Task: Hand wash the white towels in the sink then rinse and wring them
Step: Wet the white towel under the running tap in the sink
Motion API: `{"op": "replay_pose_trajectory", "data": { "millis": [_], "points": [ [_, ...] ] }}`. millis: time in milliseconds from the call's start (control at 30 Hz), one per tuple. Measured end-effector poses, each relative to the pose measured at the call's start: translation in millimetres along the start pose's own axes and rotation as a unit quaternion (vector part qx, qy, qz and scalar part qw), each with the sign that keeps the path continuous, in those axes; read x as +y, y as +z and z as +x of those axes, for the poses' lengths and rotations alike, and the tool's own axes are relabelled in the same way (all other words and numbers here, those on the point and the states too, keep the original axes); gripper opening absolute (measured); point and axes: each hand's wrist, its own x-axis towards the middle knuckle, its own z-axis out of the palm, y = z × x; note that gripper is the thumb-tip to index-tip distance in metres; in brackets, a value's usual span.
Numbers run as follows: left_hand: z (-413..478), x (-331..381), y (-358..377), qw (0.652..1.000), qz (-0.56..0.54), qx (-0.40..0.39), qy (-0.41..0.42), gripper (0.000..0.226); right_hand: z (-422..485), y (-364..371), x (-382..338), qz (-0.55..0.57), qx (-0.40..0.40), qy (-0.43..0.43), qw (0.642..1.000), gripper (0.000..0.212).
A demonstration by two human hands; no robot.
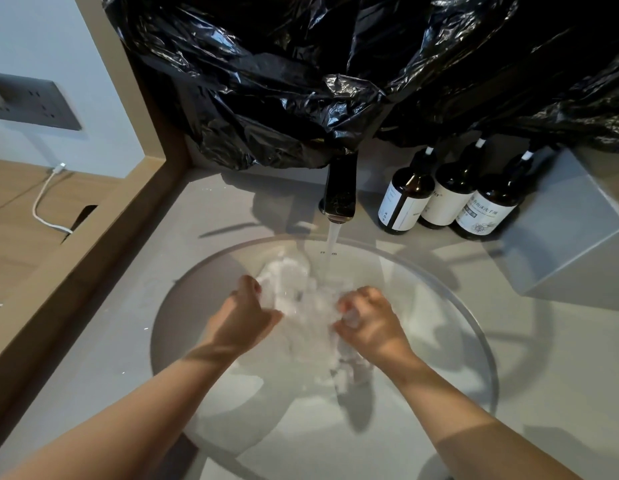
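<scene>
Forearms (138, 410) came in from btm edge, both hands over sink (422, 306). Left hand (244, 318) had fingers curled round one end of towel (308, 306); right hand (370, 320) gripped the other end. Towel was bunched btwn them mid-basin, right under stream (332, 251) from tap (339, 188). Looked like wash/rinse step w/ water running; too blurred to tell if suds. Only one towel visible. Next prob: work cloth under flow, then twist ends opposite ways to wring. Needs firm grip, wet cloth slips.
</scene>
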Motion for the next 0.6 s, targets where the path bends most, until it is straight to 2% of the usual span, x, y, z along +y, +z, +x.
{"op": "replay_pose_trajectory", "data": {
  "millis": [33,67,100,167,200,233,300,367,467,600],
  "points": [
    [1.1,-3.5,2.1,0.999,0.044,-0.014,-0.005,0.046,-3.3,-1.4,0.5,-0.050,-0.039,0.026,0.998,0.015],
    [2.5,-5.4,4.6,0.995,0.095,-0.008,0.006,0.052,-6.2,-2.7,0.5,-0.095,-0.057,0.042,0.993,0.019],
    [4.7,-6.4,8.4,0.991,0.132,0.008,0.028,0.056,-6.9,-3.6,0.8,-0.126,-0.052,0.045,0.990,0.022],
    [11.3,-4.7,18.8,0.985,0.149,0.016,0.082,0.060,-4.6,-3.2,1.4,-0.125,0.007,0.025,0.992,0.017],
    [14.4,-2.1,24.0,0.983,0.155,-0.003,0.102,0.061,-2.1,-1.2,1.5,-0.111,0.020,0.021,0.993,0.024],
    [18.3,-0.6,29.1,0.981,0.158,-0.034,0.107,0.063,1.5,1.5,1.1,-0.091,0.002,0.024,0.996,0.041],
    [23.9,3.2,35.5,0.978,0.156,-0.109,0.087,0.067,8.6,9.6,1.3,-0.023,-0.079,0.046,0.996,0.069],
    [27.1,5.3,38.6,0.967,0.199,-0.143,0.070,0.071,12.0,20.9,3.6,0.005,-0.125,0.069,0.990,0.080],
    [28.2,6.2,37.2,0.953,0.253,-0.144,0.082,0.067,12.7,31.9,10.9,-0.043,-0.114,0.079,0.989,0.078],
    [28.8,2.5,36.0,0.974,0.166,-0.128,0.082,0.044,12.1,25.6,14.3,0.055,-0.111,0.093,0.988,0.058]
  ]
}}
